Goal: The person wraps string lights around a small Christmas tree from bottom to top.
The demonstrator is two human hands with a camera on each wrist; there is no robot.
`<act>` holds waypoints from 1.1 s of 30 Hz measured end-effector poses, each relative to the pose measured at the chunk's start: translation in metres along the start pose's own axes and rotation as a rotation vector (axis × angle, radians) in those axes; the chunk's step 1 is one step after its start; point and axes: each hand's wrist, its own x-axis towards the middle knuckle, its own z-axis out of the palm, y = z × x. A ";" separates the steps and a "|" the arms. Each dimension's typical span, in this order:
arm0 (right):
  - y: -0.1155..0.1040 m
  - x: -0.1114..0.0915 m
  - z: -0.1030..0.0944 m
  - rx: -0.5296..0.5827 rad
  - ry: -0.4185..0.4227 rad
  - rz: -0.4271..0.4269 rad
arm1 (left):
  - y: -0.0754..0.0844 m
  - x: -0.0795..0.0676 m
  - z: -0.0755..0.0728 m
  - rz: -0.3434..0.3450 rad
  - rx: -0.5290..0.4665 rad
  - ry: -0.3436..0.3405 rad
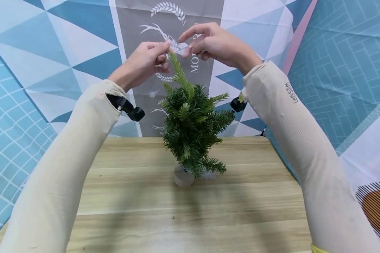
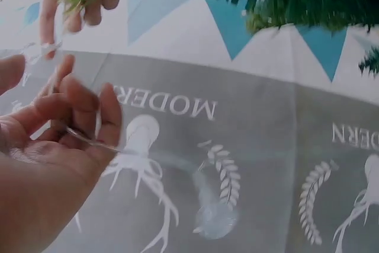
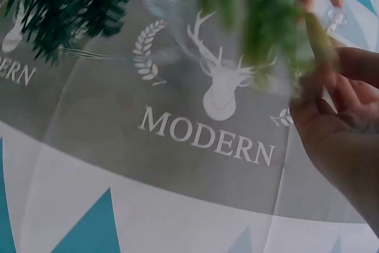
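A small artificial Christmas tree [image 1: 193, 123] stands upright, its light green top branch [image 1: 180, 72] reaching up to the hands. At that tip my left hand [image 1: 147, 61] pinches a clear, shiny plastic piece [image 1: 178, 47] between thumb and index finger. My right hand [image 1: 220, 44] holds the other side of it low between thumb and curled fingers, index finger arched above. From the left hand, a thin clear strand [image 2: 95, 142] trails toward a blurred, round see-through piece [image 2: 216, 220] in the left wrist view.
The tree's pale round base [image 1: 183, 175] rests on a wooden table [image 1: 130, 196], with a flat clear item [image 1: 208, 174] beside it. Behind hangs a patterned cloth [image 1: 79, 45] with deer heads and lettering. Black wrist camera mounts [image 1: 134, 113] stick out from both sleeves near the tree.
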 end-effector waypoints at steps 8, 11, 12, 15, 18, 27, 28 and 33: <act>0.020 -0.013 -0.015 -0.254 0.076 0.057 | 0.003 -0.009 -0.023 0.155 0.413 0.110; 0.032 -0.022 -0.022 -0.295 0.062 0.108 | 0.003 -0.015 -0.035 0.207 0.724 0.150; 0.037 -0.025 -0.023 -0.306 0.055 0.122 | 0.002 -0.017 -0.037 0.216 0.814 0.158; 0.051 -0.036 -0.028 -0.328 0.031 0.142 | -0.002 -0.022 -0.039 0.218 0.993 0.168; 0.063 -0.046 -0.031 -0.352 0.019 0.153 | -0.005 -0.027 -0.042 0.197 1.052 0.191; 0.100 -0.070 -0.035 -0.285 0.055 0.245 | -0.018 -0.042 -0.060 0.196 1.136 0.211; 0.106 -0.072 -0.035 -0.273 0.054 0.244 | -0.020 -0.044 -0.063 0.191 1.139 0.210; 0.138 -0.085 -0.033 -0.182 0.006 0.223 | -0.028 -0.057 -0.076 0.165 1.169 0.225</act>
